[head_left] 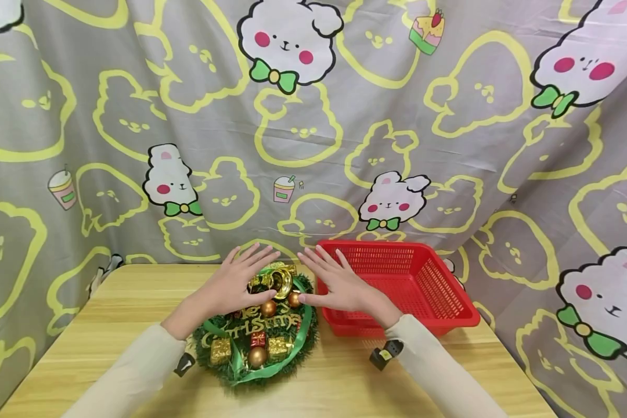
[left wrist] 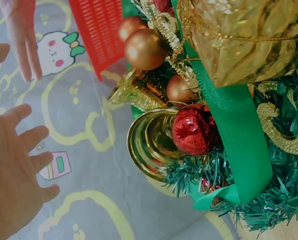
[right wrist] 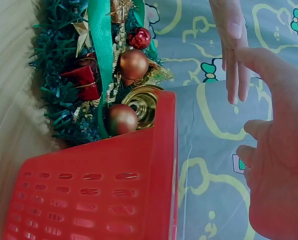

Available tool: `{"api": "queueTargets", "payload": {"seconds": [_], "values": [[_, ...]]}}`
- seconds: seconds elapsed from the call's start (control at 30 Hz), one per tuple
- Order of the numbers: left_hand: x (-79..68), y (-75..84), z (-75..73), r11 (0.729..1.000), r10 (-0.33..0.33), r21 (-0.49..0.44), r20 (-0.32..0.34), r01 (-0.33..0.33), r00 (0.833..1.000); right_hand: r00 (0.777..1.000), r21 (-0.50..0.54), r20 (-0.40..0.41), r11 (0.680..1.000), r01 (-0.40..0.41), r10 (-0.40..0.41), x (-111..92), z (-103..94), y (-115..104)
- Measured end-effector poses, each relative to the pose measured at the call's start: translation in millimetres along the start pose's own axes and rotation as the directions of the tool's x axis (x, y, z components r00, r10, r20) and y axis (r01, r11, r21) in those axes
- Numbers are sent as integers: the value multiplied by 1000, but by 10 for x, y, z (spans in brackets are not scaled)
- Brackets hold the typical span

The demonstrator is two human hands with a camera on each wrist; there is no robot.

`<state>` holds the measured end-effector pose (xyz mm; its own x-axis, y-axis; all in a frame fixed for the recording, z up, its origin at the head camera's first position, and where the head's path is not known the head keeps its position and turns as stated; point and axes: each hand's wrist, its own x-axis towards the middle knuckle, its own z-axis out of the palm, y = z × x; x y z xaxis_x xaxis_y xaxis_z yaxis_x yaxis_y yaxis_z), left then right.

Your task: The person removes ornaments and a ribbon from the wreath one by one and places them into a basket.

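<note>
A green tinsel Christmas wreath lies on the table, dressed with green ribbon, copper-coloured balls, small gold and red gift boxes, gold lettering and a gold bell. Over its upper left part my left hand is held with fingers spread, palm down, holding nothing. My right hand is likewise spread, between the wreath's upper right edge and the red plastic basket. Both hands partly cover the wreath in the head view, and in both wrist views they show apart from the decorations.
The basket has slotted walls and stands right beside the wreath on the wooden table. A grey curtain with yellow outlines and cartoon animals hangs behind the table and along its sides. Each wrist carries a small black device.
</note>
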<state>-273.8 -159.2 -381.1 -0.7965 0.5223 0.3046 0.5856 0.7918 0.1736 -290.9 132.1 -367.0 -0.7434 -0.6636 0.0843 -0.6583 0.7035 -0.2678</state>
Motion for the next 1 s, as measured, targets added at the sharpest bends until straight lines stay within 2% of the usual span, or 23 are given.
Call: {"api": "queueTargets", "payload": {"seconds": [0.47,0.77,1.0], "values": [[-36,-33,-54,999,10,-38,-7,-10,1000,1000,0,11,1000,18,-18,-12,17,4],[-151,-214,-35,992,-72,-104,-28,69,997,999,9,21,999,36,-36,19,4,-54],[-294,-504,51,958,-173,-238,-32,160,984,996,6,27,996,89,-89,71,35,-162]]}}
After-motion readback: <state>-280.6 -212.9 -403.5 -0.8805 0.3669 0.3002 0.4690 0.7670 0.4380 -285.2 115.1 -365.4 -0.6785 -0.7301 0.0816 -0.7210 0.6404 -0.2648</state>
